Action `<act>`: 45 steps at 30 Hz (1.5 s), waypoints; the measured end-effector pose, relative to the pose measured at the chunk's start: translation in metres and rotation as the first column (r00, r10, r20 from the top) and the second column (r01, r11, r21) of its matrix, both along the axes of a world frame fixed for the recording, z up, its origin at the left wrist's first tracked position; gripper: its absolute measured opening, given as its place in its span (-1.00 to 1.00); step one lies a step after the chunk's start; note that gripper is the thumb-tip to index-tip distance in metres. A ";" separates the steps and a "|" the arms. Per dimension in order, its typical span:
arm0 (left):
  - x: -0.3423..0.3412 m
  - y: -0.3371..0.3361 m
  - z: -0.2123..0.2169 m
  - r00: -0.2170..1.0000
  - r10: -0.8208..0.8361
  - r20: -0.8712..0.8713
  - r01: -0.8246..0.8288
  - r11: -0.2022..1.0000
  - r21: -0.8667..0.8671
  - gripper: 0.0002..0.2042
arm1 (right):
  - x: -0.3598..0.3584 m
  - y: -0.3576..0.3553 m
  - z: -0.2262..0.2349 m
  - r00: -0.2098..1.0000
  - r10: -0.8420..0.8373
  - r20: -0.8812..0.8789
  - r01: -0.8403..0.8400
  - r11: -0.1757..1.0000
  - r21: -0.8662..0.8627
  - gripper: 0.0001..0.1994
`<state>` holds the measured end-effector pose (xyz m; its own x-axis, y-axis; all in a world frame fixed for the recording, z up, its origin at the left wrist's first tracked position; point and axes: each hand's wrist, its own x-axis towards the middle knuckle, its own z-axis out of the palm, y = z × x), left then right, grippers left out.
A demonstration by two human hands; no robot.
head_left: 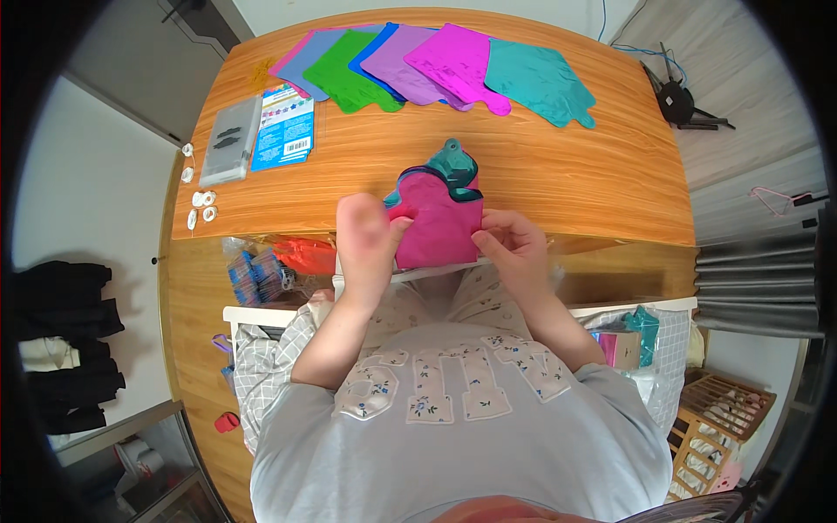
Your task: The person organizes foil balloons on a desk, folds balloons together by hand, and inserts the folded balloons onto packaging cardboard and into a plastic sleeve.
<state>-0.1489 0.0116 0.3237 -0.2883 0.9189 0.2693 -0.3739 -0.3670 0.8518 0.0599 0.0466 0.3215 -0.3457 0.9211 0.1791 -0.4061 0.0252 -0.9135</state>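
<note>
Over the table's front edge, both hands hold a stack of folded foil balloons. On top is a shiny magenta foil balloon, and a dark teal foil balloon with a rounded tab sticks out at its far end. My left hand grips the left edge, its thumb on the magenta face and its other fingers partly blurred. With thumb and fingertips pinched, my right hand holds the right edge. How many layers lie underneath is hidden.
Flat foil balloons fan across the table's far side, among them a green one and a teal one. At left lie a clear plastic case, blue printed cards and several white tape rolls. A black router stands beyond the right edge.
</note>
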 end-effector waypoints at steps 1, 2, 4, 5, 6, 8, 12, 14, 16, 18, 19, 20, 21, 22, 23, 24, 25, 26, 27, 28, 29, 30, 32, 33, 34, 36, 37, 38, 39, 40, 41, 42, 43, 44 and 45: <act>-0.001 -0.001 -0.002 1.000 -0.002 -0.020 0.003 1.000 0.029 -0.63 | 0.001 0.000 0.000 1.000 0.000 0.000 0.000 1.000 0.000 -0.84; -0.001 -0.001 -0.004 0.999 -0.004 -0.039 0.006 0.998 0.058 -0.63 | 0.003 0.000 0.001 0.999 -0.001 0.040 0.003 0.999 -0.047 -0.86; 0.000 -0.002 -0.005 0.999 -0.004 -0.038 0.006 0.999 0.050 -0.63 | 0.006 -0.001 0.003 0.993 0.002 0.119 0.015 0.990 -0.141 -0.91; 0.001 -0.002 -0.005 0.999 -0.004 -0.038 0.005 0.999 0.041 -0.63 | 0.007 -0.001 0.002 0.993 0.001 0.118 0.015 0.990 -0.141 -0.91; 0.002 -0.002 -0.005 0.999 -0.004 -0.037 0.005 0.999 0.032 -0.63 | 0.007 -0.001 0.000 0.995 0.006 0.098 0.006 0.992 -0.124 -0.88; -0.001 -0.002 -0.005 0.998 -0.058 0.021 0.058 0.998 -0.007 -0.64 | 0.007 -0.001 -0.002 0.998 0.016 0.058 -0.011 0.996 -0.089 -0.81; 0.004 -0.001 0.009 0.979 -0.117 0.167 0.143 0.977 -0.155 -0.65 | 0.001 -0.006 0.005 0.993 -0.077 0.085 0.079 0.996 -0.027 -0.68; 0.012 0.000 0.023 0.978 -0.037 0.206 0.101 0.945 -0.310 -0.67 | 0.002 -0.005 0.007 0.991 -0.089 0.104 0.091 0.996 -0.011 -0.65; 0.003 0.000 0.012 0.977 -0.093 0.193 0.150 0.942 -0.302 -0.70 | 0.002 -0.004 0.010 0.984 -0.111 0.140 0.109 0.994 0.019 -0.58; -0.006 -0.002 0.002 0.965 -0.204 0.164 0.245 0.926 -0.289 -0.76 | 0.002 -0.001 0.019 0.990 -0.079 0.121 0.080 0.997 -0.002 -0.60; -0.006 -0.002 0.003 0.965 -0.202 0.165 0.243 0.926 -0.290 -0.76 | 0.001 0.002 0.024 0.994 -0.050 0.102 0.052 0.998 -0.023 -0.62; -0.006 -0.003 0.004 0.967 -0.210 0.144 0.242 0.931 -0.273 -0.77 | 0.000 0.005 0.025 0.996 -0.020 0.083 0.023 0.999 -0.043 -0.64; -0.006 -0.004 0.005 0.969 -0.216 0.123 0.242 0.936 -0.256 -0.78 | 0.000 0.008 0.024 0.996 -0.018 0.083 0.022 0.999 -0.044 -0.64; -0.006 -0.004 0.006 0.969 -0.224 0.102 0.243 0.940 -0.238 -0.79 | 0.000 0.011 0.021 0.994 -0.026 0.108 0.032 0.998 -0.053 -0.66; -0.007 -0.005 0.005 0.969 -0.224 0.103 0.242 0.940 -0.239 -0.79 | 0.001 0.013 0.018 0.990 -0.034 0.133 0.043 0.997 -0.062 -0.68; -0.009 -0.006 0.005 0.957 -0.262 0.127 0.287 0.918 -0.273 -0.79 | 0.003 0.014 0.016 0.986 -0.041 0.159 0.053 0.996 -0.070 -0.71; -0.012 -0.007 0.005 0.943 -0.296 0.153 0.331 0.892 -0.307 -0.78 | 0.004 0.014 0.014 0.987 -0.040 0.159 0.051 0.996 -0.071 -0.71; -0.015 -0.008 0.005 0.927 -0.329 0.181 0.373 0.864 -0.339 -0.77 | 0.005 0.014 0.012 0.988 -0.042 0.146 0.053 0.996 -0.068 -0.73; -0.018 -0.008 0.005 0.927 -0.328 0.181 0.372 0.864 -0.340 -0.77 | 0.006 0.013 0.011 0.990 -0.045 0.133 0.054 0.996 -0.066 -0.75; -0.020 -0.009 0.007 0.921 -0.350 0.173 0.389 0.853 -0.348 -0.77 | 0.007 0.013 0.010 0.992 -0.048 0.120 0.056 0.996 -0.064 -0.78; -0.022 -0.010 0.008 0.914 -0.371 0.165 0.406 0.842 -0.355 -0.77 | 0.007 0.012 0.010 0.992 -0.047 0.120 0.055 0.996 -0.066 -0.78; -0.024 -0.011 0.009 0.906 -0.392 0.158 0.423 0.830 -0.363 -0.77 | 0.007 0.011 0.010 0.994 -0.046 0.102 0.055 0.995 -0.089 -0.78; -0.028 -0.009 0.009 0.918 -0.387 0.087 0.391 0.848 -0.356 -0.77 | 0.008 0.010 0.011 0.997 -0.046 0.067 0.054 0.989 -0.135 -0.78; -0.030 -0.008 0.008 0.925 -0.379 0.015 0.361 0.866 -0.346 -0.78 | 0.009 0.010 0.009 0.997 -0.044 0.067 0.053 0.989 -0.136 -0.78; -0.031 -0.007 0.008 0.927 -0.370 -0.056 0.332 0.882 -0.334 -0.79 | 0.011 0.011 0.006 0.996 -0.043 0.081 0.051 0.993 -0.104 -0.78; -0.036 -0.008 0.008 0.914 -0.385 -0.128 0.321 0.879 -0.352 -0.79 | 0.014 0.012 0.001 0.993 -0.041 0.109 0.045 0.998 -0.038 -0.77; -0.038 -0.009 0.009 0.896 -0.397 -0.200 0.307 0.878 -0.368 -0.79 | 0.015 0.013 0.002 0.993 -0.039 0.109 0.043 0.998 -0.039 -0.77; -0.040 -0.010 0.010 0.872 -0.409 -0.270 0.292 0.876 -0.384 -0.79 | 0.015 0.014 0.005 0.994 -0.017 0.108 0.024 0.998 -0.059 -0.77; -0.038 -0.011 0.012 0.872 -0.408 -0.269 0.291 0.876 -0.385 -0.79 | 0.015 0.015 0.008 0.994 0.004 0.107 0.004 0.997 -0.078 -0.78; -0.034 -0.012 0.016 0.895 -0.377 -0.237 0.261 0.876 -0.405 -0.79 | 0.016 0.015 0.010 0.994 0.025 0.106 -0.014 0.995 -0.097 -0.78; -0.029 -0.014 0.020 0.916 -0.344 -0.206 0.233 0.875 -0.425 -0.79 | 0.016 0.015 0.011 0.994 0.025 0.107 -0.014 0.995 -0.097 -0.78; -0.027 -0.014 0.021 0.935 -0.310 -0.175 0.205 0.871 -0.447 -0.78 | 0.017 0.015 0.012 0.993 0.045 0.111 -0.031 0.993 -0.117 -0.78; -0.028 -0.015 0.022 0.935 -0.310 -0.175 0.205 0.871 -0.447 -0.78 | 0.017 0.015 0.013 0.991 0.065 0.114 -0.049 0.989 -0.137 -0.78; -0.029 -0.016 0.023 0.936 -0.305 -0.176 0.200 0.872 -0.447 -0.78 | 0.018 0.015 0.013 0.990 0.085 0.117 -0.066 0.986 -0.156 -0.78; -0.030 -0.016 0.023 0.937 -0.301 -0.177 0.196 0.873 -0.447 -0.77 | 0.019 0.015 0.013 0.990 0.084 0.117 -0.066 0.985 -0.157 -0.78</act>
